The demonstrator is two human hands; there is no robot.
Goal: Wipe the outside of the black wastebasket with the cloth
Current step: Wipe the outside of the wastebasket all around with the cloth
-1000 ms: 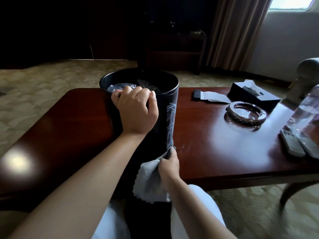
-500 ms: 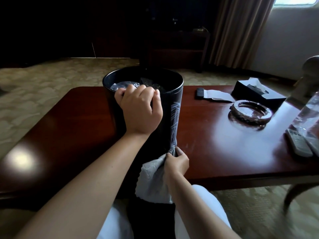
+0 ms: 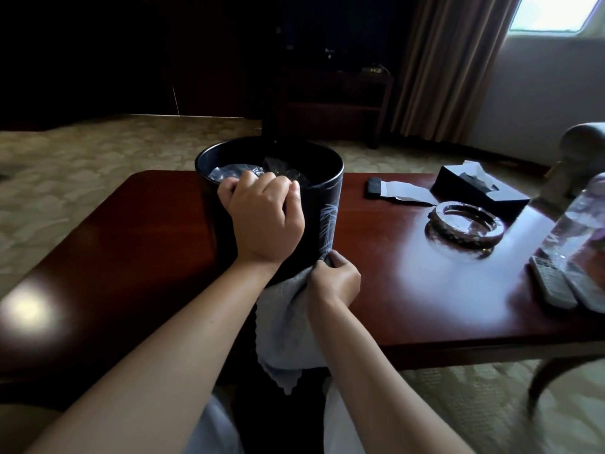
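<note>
Standing on the near edge of a shiny dark red wooden table is the round black wastebasket, with pale leaf drawings on its side. Crinkly clear plastic shows inside it. The left hand grips the near rim, with its fingers curled over the top edge and the thumb on the outside. The right hand is lower down, beside the bottom of the wastebasket's right side. Its fingers are bunched tight around a soft grey cloth and press it against the black wall. The rest of the cloth hangs down in front of the table edge, between the two arms.

Farther right on the table sit a round glass ashtray, a black tissue box with a white tissue poking out, a small black thing on a white paper, a clear plastic bottle and a grey remote control. Brown curtains hang by a bright window at the back. Patterned carpet covers the floor.
</note>
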